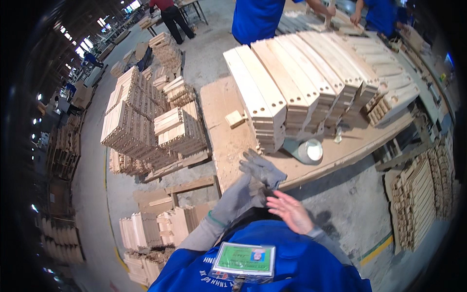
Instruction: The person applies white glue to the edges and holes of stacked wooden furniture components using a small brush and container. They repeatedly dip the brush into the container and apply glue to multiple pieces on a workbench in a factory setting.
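My left hand (237,197) wears a grey work glove with a green-edged cuff. Its fingers are closed on a second grey work glove (262,169), which hangs over the near edge of the workbench with its fingers toward the far left. My right hand (290,210) is bare, just right of that glove, with its fingers stretched out and nothing in it. Where the left fingers meet the loose glove is partly hidden. Beyond the hands, stacked wooden boards (299,82) with drilled ends lie on the workbench (216,114).
A pale cup (311,151) lies by the stack, and a small wood block (235,119) sits left of it. Pallets of wooden parts (134,124) stand at left, with more stacked slats (413,214) at right. A co-worker in blue (255,19) stands behind the bench.
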Available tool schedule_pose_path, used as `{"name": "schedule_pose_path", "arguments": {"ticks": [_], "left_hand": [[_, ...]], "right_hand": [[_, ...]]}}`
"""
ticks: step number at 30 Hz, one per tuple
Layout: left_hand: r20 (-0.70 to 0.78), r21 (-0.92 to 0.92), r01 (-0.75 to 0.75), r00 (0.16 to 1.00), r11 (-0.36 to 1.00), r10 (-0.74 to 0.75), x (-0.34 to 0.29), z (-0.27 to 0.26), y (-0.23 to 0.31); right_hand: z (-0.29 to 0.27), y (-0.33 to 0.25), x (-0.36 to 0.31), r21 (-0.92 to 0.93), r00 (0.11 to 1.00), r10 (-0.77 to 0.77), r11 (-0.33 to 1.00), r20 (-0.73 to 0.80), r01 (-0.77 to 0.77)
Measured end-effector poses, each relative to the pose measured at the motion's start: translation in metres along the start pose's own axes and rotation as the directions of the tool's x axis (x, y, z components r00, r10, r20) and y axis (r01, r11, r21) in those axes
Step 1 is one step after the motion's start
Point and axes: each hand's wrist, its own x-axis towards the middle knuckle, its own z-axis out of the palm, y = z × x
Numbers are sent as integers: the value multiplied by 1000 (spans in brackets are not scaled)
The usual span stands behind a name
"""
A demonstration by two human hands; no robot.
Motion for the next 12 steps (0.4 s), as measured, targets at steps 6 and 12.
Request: {"name": "schedule_pose_path", "arguments": {"ticks": [6,12], "left_hand": [[299,-482,396,913,781,-279,-41,-6,-24],[219,-321,271,953,908,-207,-60,-14,-32]], "right_hand": [[0,38,32,-195,999,-4,981,-52,-6],[4,35,41,-66,979,19,997,-202,-33]]}}
